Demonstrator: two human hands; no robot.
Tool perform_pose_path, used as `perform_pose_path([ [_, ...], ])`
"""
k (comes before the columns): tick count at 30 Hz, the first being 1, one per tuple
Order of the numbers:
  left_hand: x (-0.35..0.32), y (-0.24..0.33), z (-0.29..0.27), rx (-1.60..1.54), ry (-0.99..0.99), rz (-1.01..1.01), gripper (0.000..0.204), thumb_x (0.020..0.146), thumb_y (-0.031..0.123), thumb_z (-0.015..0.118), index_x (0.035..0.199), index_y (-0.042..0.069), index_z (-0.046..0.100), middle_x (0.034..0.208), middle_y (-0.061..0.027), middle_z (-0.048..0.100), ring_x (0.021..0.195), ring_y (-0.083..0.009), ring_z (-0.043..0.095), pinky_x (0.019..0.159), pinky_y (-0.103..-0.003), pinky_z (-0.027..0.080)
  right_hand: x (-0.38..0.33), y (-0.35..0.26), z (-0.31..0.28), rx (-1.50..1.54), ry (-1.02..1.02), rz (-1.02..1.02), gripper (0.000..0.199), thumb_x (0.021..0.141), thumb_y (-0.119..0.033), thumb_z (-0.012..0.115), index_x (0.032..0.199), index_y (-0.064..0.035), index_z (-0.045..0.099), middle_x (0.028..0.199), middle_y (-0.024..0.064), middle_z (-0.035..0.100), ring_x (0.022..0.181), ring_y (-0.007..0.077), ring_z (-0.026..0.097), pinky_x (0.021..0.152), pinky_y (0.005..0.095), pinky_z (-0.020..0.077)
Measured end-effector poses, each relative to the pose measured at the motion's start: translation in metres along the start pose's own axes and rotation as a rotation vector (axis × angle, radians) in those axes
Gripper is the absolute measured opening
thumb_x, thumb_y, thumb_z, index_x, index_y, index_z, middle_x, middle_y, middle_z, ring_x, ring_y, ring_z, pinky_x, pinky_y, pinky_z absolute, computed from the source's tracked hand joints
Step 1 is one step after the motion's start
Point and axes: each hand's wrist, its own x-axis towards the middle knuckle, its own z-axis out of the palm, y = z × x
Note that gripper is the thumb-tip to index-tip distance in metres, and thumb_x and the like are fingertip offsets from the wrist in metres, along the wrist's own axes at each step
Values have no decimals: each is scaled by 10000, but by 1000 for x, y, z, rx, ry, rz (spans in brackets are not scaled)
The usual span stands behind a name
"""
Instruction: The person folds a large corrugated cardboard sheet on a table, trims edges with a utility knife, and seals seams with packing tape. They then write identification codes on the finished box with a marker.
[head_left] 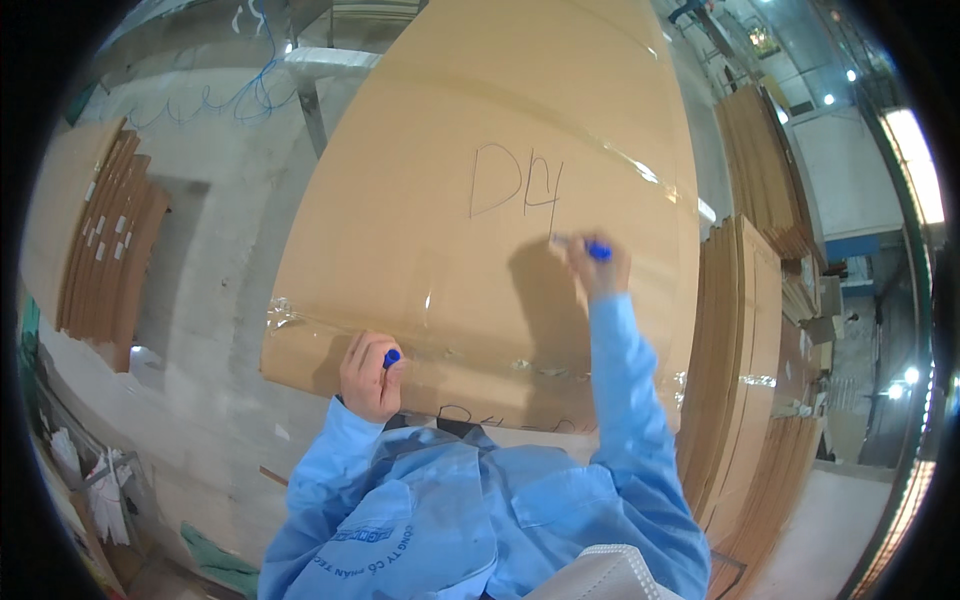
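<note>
A large brown cardboard box (420,220) lies in front of me, with clear tape along its edges. Dark handwritten strokes (515,185) stand on its upper face. My right hand (600,270) grips a marker (598,250) with a blue end, its tip at the foot of the last stroke. My left hand (370,378) rests at the box's near left edge, closed around a blue marker cap (392,357). More dark writing shows on the box's near side, partly hidden by my blue jacket.
Stacks of flat cardboard boxes or panels (738,350) stand along the right. Another stack of brown panels (105,240) leans at the left, on the grey floor (215,290). A coiled blue hose (262,95) hangs at the far left.
</note>
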Motion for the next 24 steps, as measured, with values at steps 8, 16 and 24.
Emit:
perform_pose_path([
  [8,4,2,-1,12,-46,47,209,967,210,607,914,7,599,905,-168,619,803,-386,580,719,-446,475,-64,-10,-51,389,159,-142,222,986,-121,693,1116,58,673,888,156,736,706,160,712,581,257,577],
  [16,-12,21,10,-71,-23,-63,211,967,223,598,920,17,605,898,-156,621,825,-382,577,758,-450,460,-27,11,-82,389,218,-117,223,975,-150,709,1108,27,680,912,133,737,725,148,710,581,250,560],
  [24,-16,17,34,176,44,20,235,990,244,563,900,30,600,887,-139,619,804,-350,560,753,-447,435,77,65,-54,235,232,-92,163,899,-181,756,914,-21,726,695,67,696,604,120,671,565,290,544],
])
